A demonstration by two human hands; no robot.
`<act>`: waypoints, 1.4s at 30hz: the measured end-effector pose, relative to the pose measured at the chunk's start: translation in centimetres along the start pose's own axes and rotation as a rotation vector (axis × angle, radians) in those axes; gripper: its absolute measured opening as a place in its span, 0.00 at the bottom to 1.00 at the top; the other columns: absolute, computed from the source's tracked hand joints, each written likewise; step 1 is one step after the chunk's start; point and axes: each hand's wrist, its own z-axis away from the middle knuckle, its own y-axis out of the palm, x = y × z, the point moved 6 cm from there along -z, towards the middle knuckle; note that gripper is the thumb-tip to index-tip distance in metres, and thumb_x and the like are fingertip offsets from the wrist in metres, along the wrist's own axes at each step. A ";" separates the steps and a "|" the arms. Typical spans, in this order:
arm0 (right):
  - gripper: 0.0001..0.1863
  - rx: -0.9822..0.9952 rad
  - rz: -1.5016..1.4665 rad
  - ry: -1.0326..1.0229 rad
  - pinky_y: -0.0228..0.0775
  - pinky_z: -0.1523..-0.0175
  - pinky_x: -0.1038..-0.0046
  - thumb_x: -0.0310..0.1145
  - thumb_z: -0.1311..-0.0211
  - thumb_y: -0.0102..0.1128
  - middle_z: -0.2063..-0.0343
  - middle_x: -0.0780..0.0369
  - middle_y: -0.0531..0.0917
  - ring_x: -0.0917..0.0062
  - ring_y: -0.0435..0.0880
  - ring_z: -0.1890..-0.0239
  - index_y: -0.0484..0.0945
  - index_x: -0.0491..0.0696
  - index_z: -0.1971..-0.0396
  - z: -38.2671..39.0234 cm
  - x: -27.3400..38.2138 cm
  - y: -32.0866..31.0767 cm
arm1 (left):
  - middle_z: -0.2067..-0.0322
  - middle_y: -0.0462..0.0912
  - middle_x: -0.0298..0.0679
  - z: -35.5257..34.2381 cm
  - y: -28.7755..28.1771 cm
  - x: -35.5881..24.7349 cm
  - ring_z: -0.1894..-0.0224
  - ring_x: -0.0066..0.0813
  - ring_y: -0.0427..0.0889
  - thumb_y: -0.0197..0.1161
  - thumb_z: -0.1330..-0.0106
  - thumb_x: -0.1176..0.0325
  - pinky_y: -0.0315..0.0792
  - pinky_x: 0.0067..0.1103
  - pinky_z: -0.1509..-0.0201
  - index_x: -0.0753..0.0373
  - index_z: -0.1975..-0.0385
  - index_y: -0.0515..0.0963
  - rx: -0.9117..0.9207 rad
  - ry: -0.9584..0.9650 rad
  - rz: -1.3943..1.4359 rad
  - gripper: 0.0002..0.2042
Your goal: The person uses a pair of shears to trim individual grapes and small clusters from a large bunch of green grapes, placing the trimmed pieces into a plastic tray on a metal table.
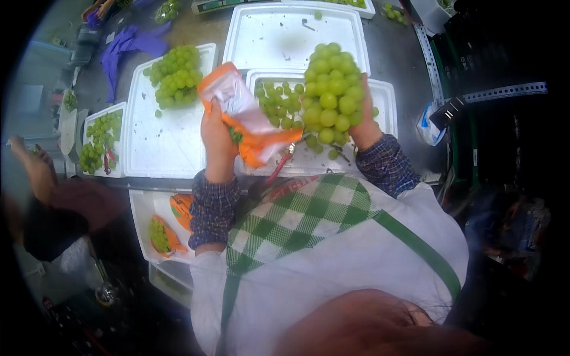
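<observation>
My left hand [218, 139] is closed round an orange and clear plastic bag [240, 107], its fingers partly hidden behind the film. In my right hand [367, 121] rests a large bunch of green grapes [332, 89], held up beside the bag; most of the fingers are behind the fruit. Beneath both hands lies a white foam tray [385, 101] with loose green grapes [279, 104] and stem bits on it. Red-handled snips [280, 167] lie at the tray's near edge, between my forearms.
Another foam tray [139, 136] to the left carries a grape bunch [178, 77]. A small tray [101, 133] holds loose grapes. Purple gloves [127, 47] lie far left, and a large tray [291, 38] behind. Below, a white box [142, 219] contains bagged grapes. A co-worker's arm [35, 172] reaches in at left.
</observation>
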 end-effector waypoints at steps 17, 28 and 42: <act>0.37 -0.203 0.312 -0.258 0.67 0.34 0.56 0.63 0.29 0.35 0.40 0.55 0.72 0.60 0.73 0.40 0.63 0.48 0.35 2.7 4.2 -1.5 | 0.57 0.81 0.37 2.4 7.1 11.2 0.59 0.26 0.82 0.56 0.29 0.69 0.77 0.24 0.55 0.68 0.48 0.74 0.504 -0.462 -0.124 0.13; 0.39 -0.199 0.434 -0.298 0.60 0.31 0.52 0.65 0.30 0.35 0.36 0.55 0.68 0.58 0.69 0.36 0.60 0.49 0.33 1.5 4.6 -0.3 | 0.56 0.78 0.41 4.5 10.6 -1.5 0.55 0.25 0.76 0.50 0.27 0.66 0.70 0.24 0.51 0.68 0.50 0.74 0.579 0.259 -0.401 0.14; 0.38 -0.224 0.333 -0.263 0.63 0.32 0.57 0.65 0.30 0.42 0.37 0.57 0.69 0.62 0.70 0.36 0.62 0.49 0.33 2.4 3.1 -1.3 | 0.45 0.78 0.45 4.2 -26.4 -5.5 0.46 0.35 0.78 0.43 0.25 0.68 0.70 0.26 0.41 0.66 0.35 0.67 -0.205 0.496 -0.965 0.20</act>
